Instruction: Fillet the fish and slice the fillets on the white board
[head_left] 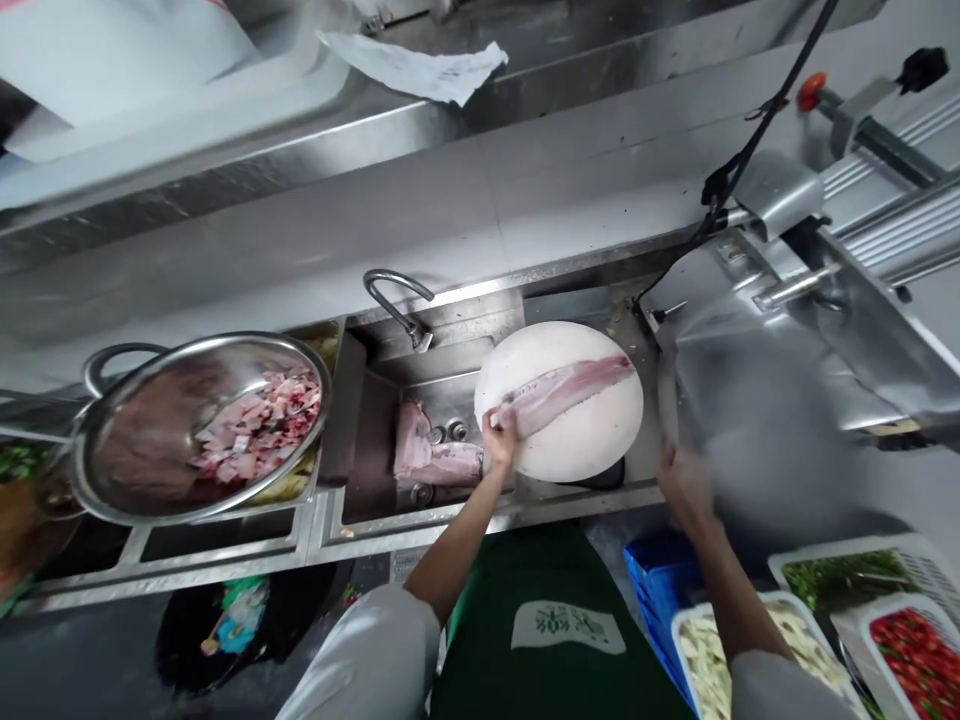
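Observation:
A long pale pink fish fillet point(570, 388) lies across a round white cutting board point(600, 435) over the right part of the sink. My left hand point(501, 440) pinches the fillet's left end at the board's left edge. Right of the board, my right hand point(684, 482) is smeared by motion beside the metal machine; its fingers and anything in them cannot be made out. More fish pieces point(435, 455) rest in the sink basin below the tap.
A large steel bowl point(142, 430) of cut fish is at the left, and a curved tap point(394, 285) rises behind the sink. A metal machine point(780, 370) stands at the right. Baskets of red peppers point(915, 650) and greens point(844, 578) are lower right; a black bin point(176, 630) is lower left.

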